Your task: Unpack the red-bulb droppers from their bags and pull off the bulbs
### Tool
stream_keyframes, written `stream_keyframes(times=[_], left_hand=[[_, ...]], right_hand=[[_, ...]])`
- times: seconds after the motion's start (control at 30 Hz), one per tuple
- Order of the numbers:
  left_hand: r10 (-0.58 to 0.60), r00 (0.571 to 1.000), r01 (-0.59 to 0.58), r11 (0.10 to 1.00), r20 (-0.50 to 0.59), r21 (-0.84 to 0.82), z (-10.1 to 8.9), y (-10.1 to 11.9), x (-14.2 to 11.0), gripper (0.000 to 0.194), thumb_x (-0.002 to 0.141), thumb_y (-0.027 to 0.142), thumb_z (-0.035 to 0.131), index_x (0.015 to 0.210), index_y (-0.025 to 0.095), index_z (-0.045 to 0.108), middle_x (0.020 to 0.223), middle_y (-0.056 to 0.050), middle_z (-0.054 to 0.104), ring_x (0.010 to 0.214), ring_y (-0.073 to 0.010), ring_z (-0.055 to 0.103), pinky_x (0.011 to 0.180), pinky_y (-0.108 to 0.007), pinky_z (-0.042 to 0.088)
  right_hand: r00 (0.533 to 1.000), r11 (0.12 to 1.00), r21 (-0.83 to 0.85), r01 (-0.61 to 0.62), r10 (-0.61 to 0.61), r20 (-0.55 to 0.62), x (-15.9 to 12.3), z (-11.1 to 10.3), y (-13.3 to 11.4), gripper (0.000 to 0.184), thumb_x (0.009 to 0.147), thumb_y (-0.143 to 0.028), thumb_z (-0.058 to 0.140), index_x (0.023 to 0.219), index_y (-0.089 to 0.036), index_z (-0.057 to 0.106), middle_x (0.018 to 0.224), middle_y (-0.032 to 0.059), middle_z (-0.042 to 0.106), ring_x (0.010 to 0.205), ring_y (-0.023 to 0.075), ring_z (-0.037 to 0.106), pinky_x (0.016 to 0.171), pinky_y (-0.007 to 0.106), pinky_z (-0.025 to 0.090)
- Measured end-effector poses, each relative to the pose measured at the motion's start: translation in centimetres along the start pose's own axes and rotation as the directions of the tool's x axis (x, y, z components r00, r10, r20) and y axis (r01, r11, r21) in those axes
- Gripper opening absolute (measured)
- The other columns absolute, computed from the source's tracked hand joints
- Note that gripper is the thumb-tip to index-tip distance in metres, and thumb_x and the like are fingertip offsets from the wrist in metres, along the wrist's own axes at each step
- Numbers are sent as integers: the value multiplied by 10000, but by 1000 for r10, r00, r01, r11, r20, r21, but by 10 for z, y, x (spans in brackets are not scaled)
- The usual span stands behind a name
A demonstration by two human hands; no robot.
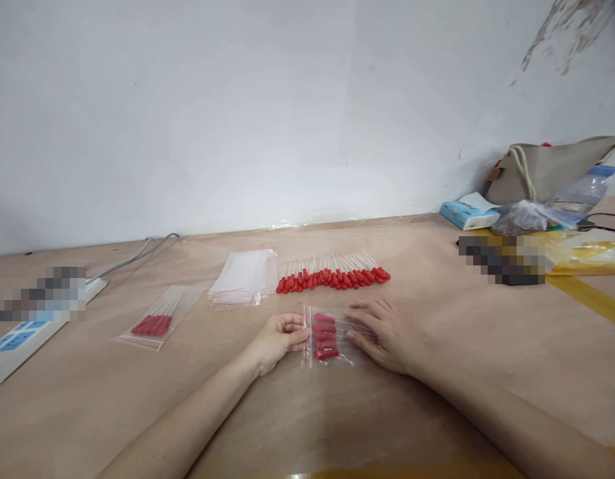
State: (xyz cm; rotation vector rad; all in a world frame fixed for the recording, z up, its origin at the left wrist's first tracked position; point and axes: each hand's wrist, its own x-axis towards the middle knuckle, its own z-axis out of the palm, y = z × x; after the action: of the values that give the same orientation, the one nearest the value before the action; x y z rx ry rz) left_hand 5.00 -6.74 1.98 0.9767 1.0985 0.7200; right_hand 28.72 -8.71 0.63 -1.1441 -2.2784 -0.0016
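A clear zip bag (344, 358) lies flat in front of me, its zip edge to the left. Inside are several thin white sticks with fat red tips (326, 337), side by side, tips near the zip. My left hand (283, 339) pinches the zip edge between thumb and fingers. Slightly blurred, my right hand (384, 332) rests over the bag's other end with fingers spread, covering part of the sticks. Just beyond, a row of loose red-tipped sticks (332, 276) lies on the table. To its left is a stack of flat zip bags (242, 278).
Farther left lies another filled zip bag (160, 316), near a power strip (42, 332) with a grey cable. At the back right are a tissue pack (469, 213), a grey bag (551, 173), crumpled plastic and a blurred-out dark object (501, 259). A white wall (237, 120) closes the back.
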Motion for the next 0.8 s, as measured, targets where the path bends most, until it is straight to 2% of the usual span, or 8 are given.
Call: stream_keyframes(times=[0.1, 0.2, 0.33, 0.43, 0.6, 0.7, 0.8], left_hand=[[28, 999, -25, 997, 44, -68, 2, -5, 1, 347, 503, 264, 802, 746, 107, 611, 713, -39, 661, 647, -115, 615, 711, -268, 478], [52, 997, -46, 993, 56, -111, 5, -8, 3, 336, 487, 224, 810, 740, 107, 622, 664, -22, 655, 614, -95, 599, 679, -234, 466], [102, 989, -90, 989, 105, -116, 7, -8, 3, 298, 506, 196, 799, 737, 104, 634, 677, -11, 651, 635, -83, 588, 685, -208, 444], [120, 983, -105, 988, 135, -117, 7, -7, 2, 248, 511, 179, 793, 675, 107, 622, 649, 4, 640, 643, -92, 588, 704, -225, 440], [111, 979, -97, 992, 173, -87, 5, -6, 1, 319, 474, 147, 802, 752, 112, 650, 699, -9, 668, 668, -104, 603, 719, -232, 441], [96, 977, -84, 994, 188, -69, 2, -6, 2, 338, 463, 161, 808, 759, 108, 654, 712, -21, 677, 659, -101, 606, 697, -222, 443], [80, 982, -71, 996, 171, -59, -2, -6, 1, 326, 445, 165, 816, 712, 104, 641, 641, -5, 662, 581, -76, 584, 621, -193, 434]], right_hand=[[995, 990, 112, 87, -80, -62, 10, 2, -10, 219, 825, -275, 482, 1008, -233, 594, 985, 75, 573, 875, 175, 528, 781, 348, 418], [980, 967, 166, 192, -178, -93, 24, 4, -19, 228, 830, -214, 469, 1013, -243, 601, 952, 60, 579, 832, 147, 516, 747, 304, 418], [937, 932, 113, 346, -349, 12, 47, 3, -23, 335, 813, -142, 455, 1089, -285, 579, 1063, 47, 569, 966, 164, 476, 833, 341, 380], [893, 900, 81, 428, -435, 115, 60, 0, -23, 343, 799, -146, 477, 1083, -303, 588, 1136, 19, 560, 1079, 180, 425, 911, 374, 325], [838, 858, 126, 498, -513, 183, 66, -3, -19, 234, 837, -230, 483, 1000, -311, 630, 1122, -20, 590, 1111, 167, 420, 948, 369, 283], [840, 851, 161, 500, -522, 146, 64, 0, -19, 199, 849, -286, 474, 944, -297, 648, 1076, -25, 619, 1093, 167, 442, 934, 370, 288], [854, 851, 192, 490, -512, 89, 62, 6, -23, 200, 852, -257, 459, 897, -268, 653, 1009, -27, 647, 1034, 155, 478, 913, 357, 303]])
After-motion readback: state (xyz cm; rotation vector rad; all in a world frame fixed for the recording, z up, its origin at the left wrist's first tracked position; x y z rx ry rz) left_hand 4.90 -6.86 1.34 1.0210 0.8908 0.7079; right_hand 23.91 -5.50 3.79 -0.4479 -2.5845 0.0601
